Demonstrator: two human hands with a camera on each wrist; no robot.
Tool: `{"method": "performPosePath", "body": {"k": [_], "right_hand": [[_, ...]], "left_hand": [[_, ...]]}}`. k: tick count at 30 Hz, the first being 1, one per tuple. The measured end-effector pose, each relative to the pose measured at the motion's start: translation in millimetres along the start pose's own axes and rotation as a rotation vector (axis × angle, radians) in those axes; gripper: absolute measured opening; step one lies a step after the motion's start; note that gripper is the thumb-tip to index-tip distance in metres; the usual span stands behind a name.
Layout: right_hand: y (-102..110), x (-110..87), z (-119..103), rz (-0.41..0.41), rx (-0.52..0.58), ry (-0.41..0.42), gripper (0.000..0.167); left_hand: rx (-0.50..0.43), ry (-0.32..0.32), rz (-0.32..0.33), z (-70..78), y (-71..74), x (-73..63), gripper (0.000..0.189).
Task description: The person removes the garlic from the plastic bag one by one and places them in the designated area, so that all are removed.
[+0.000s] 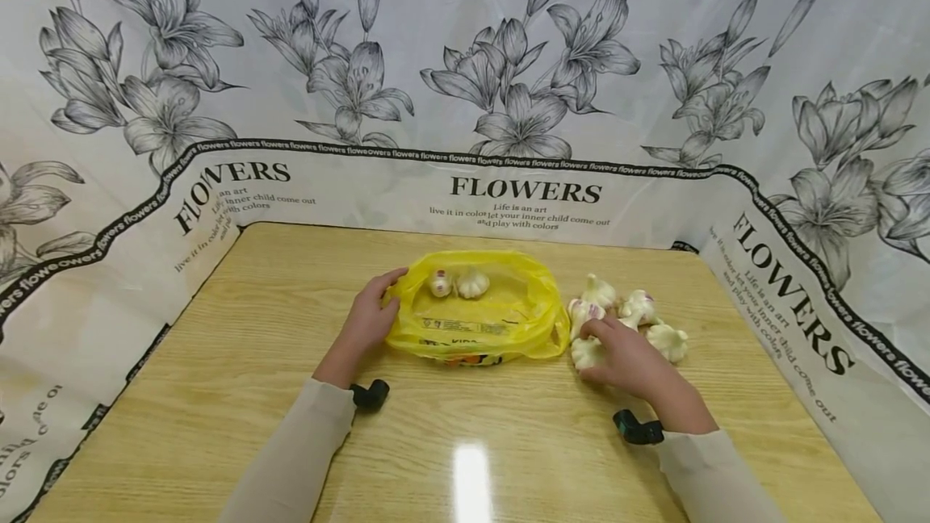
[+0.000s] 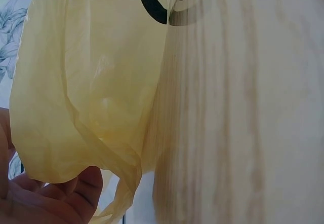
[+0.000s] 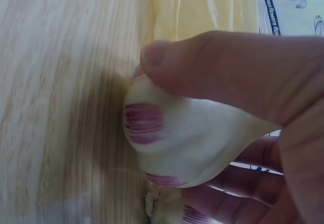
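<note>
Nearest me, pale sleeves (image 1: 298,450) run down to both hands over a smooth, wood-grained tabletop (image 1: 254,329). The right hand (image 1: 630,357) has a garlic bulb (image 3: 167,133) pinched between thumb and fingers: a rounded, ribbed thing with a faint sheen, streaked purple, tapering to a neck. It sits right of the yellow bag (image 1: 475,345), among other loose bulbs (image 1: 667,341). The left hand (image 1: 366,320) curls its grip on the bag's left rim; the plastic is thin, creased and see-through, its mouth a wide oval. Inside lie two bulbs (image 1: 472,284), side by side. I'd judge the step in hand to be picking up a bulb while the bag is steadied; the next move seems to call for lifting it clear of its neighbours, with the rim kept wide. Behind hangs a lightly wrinkled cloth (image 1: 378,200) printed with grey lilies.
</note>
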State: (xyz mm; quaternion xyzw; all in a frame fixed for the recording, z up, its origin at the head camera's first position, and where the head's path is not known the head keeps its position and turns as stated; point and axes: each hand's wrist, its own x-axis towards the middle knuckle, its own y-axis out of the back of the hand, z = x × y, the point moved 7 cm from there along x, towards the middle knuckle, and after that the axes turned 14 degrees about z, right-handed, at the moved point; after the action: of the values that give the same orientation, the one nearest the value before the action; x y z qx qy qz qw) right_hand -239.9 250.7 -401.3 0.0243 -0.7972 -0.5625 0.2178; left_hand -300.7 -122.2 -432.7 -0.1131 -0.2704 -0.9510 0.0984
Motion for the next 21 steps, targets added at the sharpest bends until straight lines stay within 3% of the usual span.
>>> {"method": "performPosePath", "body": {"k": [21], "right_hand": [[4.6,-1.7,-5.3,0.062,-0.018,0.071,0.045]], "left_hand": [[0.006,-0.019,0.002,-1.3,-0.7,0.4,0.048]]}}
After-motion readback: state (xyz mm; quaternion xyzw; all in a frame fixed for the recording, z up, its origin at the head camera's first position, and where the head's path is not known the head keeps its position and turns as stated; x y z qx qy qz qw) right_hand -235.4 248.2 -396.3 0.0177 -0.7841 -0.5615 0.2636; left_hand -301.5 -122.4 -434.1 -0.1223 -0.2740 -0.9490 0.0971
